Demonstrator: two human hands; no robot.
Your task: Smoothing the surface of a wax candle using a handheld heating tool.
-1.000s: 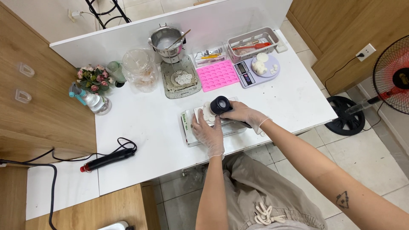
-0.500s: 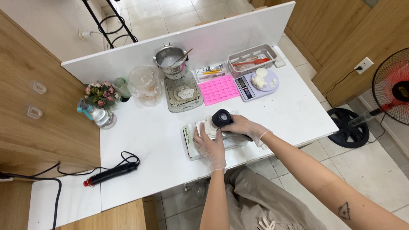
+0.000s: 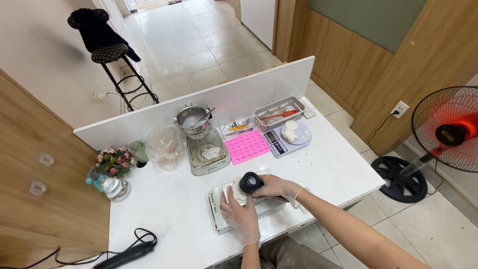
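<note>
Directly below the head camera, at the near edge of the white table (image 3: 318, 174), a person in thin gloves works over a small white tray (image 3: 219, 211) whose long axis runs left to right. The right hand (image 3: 279, 188) is closed around a black round-topped tool (image 3: 250, 183), pressing it on pale dough at the tray's middle. Just beside it, the left hand (image 3: 240, 215) lies flat, fingers spread, steadying the tray.

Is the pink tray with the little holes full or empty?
Empty: the pink mould tray lies flat on the table, its cups showing only pink.
</note>
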